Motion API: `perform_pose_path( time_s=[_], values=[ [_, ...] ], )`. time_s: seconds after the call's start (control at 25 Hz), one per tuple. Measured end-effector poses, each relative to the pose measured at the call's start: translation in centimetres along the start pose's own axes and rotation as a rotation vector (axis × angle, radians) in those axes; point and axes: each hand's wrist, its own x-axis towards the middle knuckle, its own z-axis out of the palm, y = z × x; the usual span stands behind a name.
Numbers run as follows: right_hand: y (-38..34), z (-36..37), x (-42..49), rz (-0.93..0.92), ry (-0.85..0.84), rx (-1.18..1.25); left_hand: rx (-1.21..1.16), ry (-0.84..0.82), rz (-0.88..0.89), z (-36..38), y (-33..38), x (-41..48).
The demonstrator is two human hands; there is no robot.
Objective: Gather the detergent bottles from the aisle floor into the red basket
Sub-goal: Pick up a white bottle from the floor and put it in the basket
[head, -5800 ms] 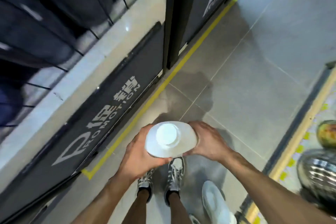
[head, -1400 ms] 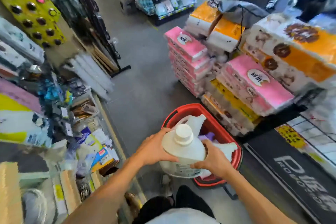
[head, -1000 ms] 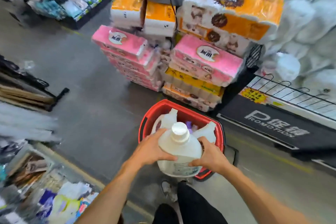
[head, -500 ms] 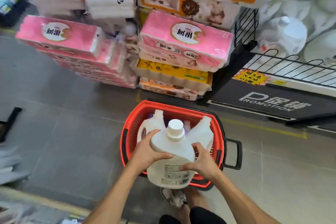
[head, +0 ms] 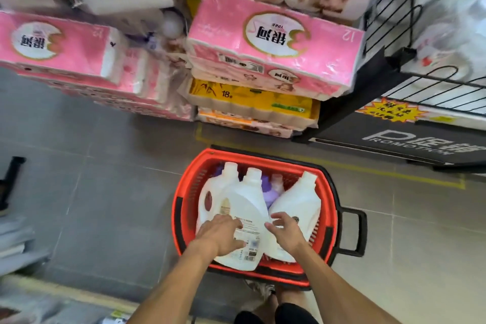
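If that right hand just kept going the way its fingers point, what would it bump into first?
Most likely the middle white bottle lying in the red basket. The right hand aims its spread fingers forward and left at that bottle's side. Depth is unclear, so the fingertips may be touching it now.

Three white bottles (head: 243,208), one red basket (head: 184,218).

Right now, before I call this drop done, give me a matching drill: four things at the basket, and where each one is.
Things:
1 purple bottle
2 yellow pack
3 left hand
4 black handle

Places:
A on the red basket's right side
B resting on the middle white bottle's label
C between the middle white bottle and the right white bottle
D under a pink pack in the stack

Pairs: 1-C; 2-D; 3-B; 4-A
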Motion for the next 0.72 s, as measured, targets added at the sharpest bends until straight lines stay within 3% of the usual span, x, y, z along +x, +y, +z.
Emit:
perform_pose_path(
  time_s=[0.12, 0.24, 0.48, 0.72],
  values=[
    [-1.8, -2.2, -1.4, 0.024, -0.067, -0.113, 0.186, 0.094, -0.007, -1.7, 1.6, -2.3],
    [-4.9, -4.7, -3.8, -0.045, -0.064, -0.375, 0.306, 0.266, -0.025, -4.1, 2.5, -4.9],
    [-11.4, -9.3, -9.4, -0.277, 0.096, -0.814, 0.409, 0.499, -0.011, -10.0, 6.5, -7.9],
    [-13.0, -12.5, -18.8, -0.329, 0.274, -0.971, 0.542, 0.583, 0.121, -13.3, 11.5, -12.6]
  ],
)
